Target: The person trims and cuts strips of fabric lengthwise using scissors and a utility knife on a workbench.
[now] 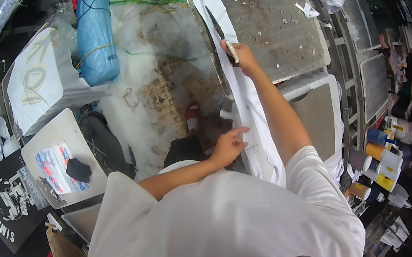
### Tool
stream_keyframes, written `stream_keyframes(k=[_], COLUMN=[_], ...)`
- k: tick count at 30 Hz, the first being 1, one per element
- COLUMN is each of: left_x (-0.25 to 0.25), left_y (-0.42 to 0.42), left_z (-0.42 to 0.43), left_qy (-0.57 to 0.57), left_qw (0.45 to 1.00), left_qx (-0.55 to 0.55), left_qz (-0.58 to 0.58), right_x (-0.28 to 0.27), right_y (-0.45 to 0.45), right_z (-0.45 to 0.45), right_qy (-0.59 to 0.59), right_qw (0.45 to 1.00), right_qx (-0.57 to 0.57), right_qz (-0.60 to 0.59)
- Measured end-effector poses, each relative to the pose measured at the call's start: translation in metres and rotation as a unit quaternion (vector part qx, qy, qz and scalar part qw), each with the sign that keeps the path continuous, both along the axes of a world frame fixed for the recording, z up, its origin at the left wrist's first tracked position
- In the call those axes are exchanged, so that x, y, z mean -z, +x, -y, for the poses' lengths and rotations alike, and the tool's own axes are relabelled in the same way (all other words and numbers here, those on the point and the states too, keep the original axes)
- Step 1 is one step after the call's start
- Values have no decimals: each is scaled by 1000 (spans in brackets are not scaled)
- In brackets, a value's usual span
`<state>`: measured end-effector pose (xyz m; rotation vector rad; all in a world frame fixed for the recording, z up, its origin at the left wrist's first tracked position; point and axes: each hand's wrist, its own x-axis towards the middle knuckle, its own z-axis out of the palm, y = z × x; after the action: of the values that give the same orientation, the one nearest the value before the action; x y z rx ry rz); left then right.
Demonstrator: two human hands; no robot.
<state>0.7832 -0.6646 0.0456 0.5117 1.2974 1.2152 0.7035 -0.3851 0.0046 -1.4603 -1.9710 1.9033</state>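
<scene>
A long white strip of cloth (255, 120) runs lengthwise along the edge of the grey boards, from the far side down to my body. My right hand (242, 58) is closed around the handles of a pair of scissors (215, 22). The scissors' dark blades point away from me and lie over the strip, slightly apart. Near my waist, my left hand (227, 148) is open with its fingers stretched toward the strip's left edge. Whether those fingertips touch the cloth, I cannot tell.
A stained grey board (276, 29) lies right of the strip. To the left stand a blue wrapped roll (96, 38) and a white stack (35, 83) with lettering. Green cords (146, 1) trail over the floor. Ink tubs (385, 155) crowd the right side.
</scene>
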Motion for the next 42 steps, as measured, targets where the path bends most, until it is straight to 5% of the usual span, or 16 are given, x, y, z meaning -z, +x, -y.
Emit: stream_keyframes(k=[42], left_x=[9], left_y=[-21], left_z=[8], left_qy=[-9], left_qw=[1000], left_qx=[22], left_qz=[-18], right_x=[-7], right_y=[-79], right_z=[-48], right_qy=[-24], right_qw=[999], right_qx=[-16], right_qz=[-43])
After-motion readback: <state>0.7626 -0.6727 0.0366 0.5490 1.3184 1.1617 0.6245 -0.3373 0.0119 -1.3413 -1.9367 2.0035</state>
